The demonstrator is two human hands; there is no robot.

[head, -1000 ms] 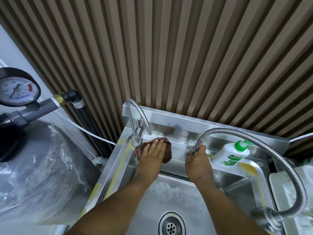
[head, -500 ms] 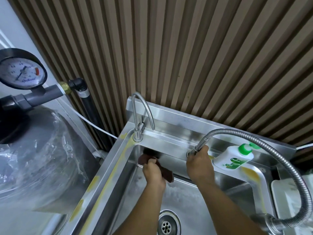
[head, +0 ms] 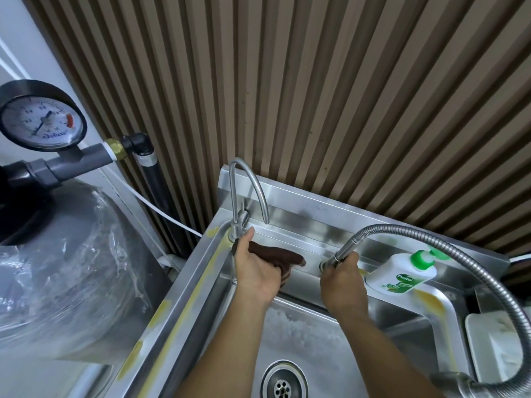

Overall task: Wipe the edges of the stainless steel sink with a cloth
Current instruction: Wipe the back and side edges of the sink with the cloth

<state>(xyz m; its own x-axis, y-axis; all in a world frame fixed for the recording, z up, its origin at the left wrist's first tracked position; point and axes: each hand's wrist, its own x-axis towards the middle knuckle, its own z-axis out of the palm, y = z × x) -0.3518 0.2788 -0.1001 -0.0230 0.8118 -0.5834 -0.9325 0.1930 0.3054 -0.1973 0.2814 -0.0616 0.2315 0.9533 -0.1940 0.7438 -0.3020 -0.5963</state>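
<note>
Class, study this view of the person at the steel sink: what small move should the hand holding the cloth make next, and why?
Probably slide the left hand and its dark brown cloth rightward along the stainless steel sink's back ledge. The cloth lies at the ledge's left end beside the curved steel tap, and the right hand holds the flexible metal spray hose up off that ledge.

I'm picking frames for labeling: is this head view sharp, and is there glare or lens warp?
Head view: both hands, left on the cloth, are sharp; soft glare on the sink ledge; wide-angle warp fans the wall slats; the plastic wrap at left looks smeared.
</note>
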